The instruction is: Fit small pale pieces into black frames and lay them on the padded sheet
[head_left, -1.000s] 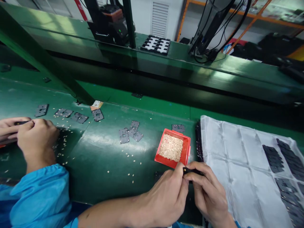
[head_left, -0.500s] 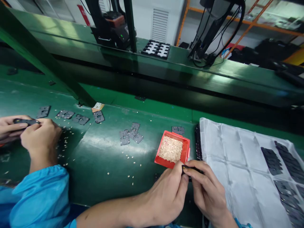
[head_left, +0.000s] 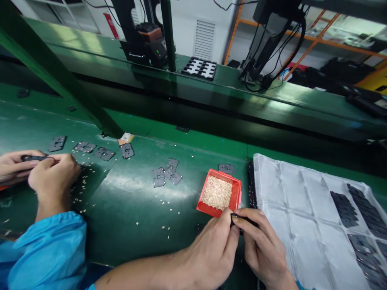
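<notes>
Just in front of the red box (head_left: 236, 193) of small pale pieces, my left hand (head_left: 213, 249) and my right hand (head_left: 266, 245) meet around one black plate (head_left: 247, 220). Both hands are closed on it, fingertips pinching its ends; much of the plate is hidden by the fingers. Behind the red box lies another dark plate (head_left: 226, 168). Several dark plates (head_left: 173, 176) lie in a loose group left of the box, with small pale pieces scattered below them.
At the right is a white compartment tray (head_left: 298, 213) holding rows of dark plates (head_left: 344, 208). At the left, a co-worker's hands (head_left: 54, 175) hold a dark part. A green post (head_left: 60, 72) slants across the upper left. More plates (head_left: 85, 147) lie near it.
The view has shifted slightly. My hands stay together on the black plate, which looks slightly more edge-on. The co-worker's hands remain on their part.
</notes>
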A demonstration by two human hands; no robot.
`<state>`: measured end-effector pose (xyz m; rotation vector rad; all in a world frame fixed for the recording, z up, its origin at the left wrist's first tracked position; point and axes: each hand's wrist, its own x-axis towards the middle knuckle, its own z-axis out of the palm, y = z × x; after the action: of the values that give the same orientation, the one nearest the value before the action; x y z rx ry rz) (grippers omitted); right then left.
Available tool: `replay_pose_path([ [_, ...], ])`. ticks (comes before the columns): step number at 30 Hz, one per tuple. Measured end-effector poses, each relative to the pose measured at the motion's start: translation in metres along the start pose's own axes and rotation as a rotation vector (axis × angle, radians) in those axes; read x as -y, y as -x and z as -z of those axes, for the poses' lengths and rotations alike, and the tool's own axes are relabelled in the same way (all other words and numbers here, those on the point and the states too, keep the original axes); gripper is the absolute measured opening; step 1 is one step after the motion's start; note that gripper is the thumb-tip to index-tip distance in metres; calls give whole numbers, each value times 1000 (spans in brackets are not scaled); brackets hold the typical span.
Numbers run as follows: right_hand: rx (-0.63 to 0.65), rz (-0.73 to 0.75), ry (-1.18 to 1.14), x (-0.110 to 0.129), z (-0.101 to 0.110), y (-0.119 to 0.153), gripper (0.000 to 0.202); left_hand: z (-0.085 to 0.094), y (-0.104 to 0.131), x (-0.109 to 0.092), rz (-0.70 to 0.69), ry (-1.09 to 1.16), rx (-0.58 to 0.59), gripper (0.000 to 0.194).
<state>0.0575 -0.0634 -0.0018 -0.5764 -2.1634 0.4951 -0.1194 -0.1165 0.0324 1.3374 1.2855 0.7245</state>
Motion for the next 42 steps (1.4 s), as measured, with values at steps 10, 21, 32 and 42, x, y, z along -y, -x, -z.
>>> replay_pose_path([
  [10,3,-39,-15,-1,-2,4,35,-4,-1,5,-10,-35,0,29],
  [21,-33,21,46,-3,-3,5,46,-5,0,4,-38,11,-17,30],
  [32,-29,56,26,-2,-1,-2,42,-5,1,-4,12,64,-6,29],
  [42,-47,-19,3,0,-1,-5,32,-2,1,0,-42,42,-13,24],
])
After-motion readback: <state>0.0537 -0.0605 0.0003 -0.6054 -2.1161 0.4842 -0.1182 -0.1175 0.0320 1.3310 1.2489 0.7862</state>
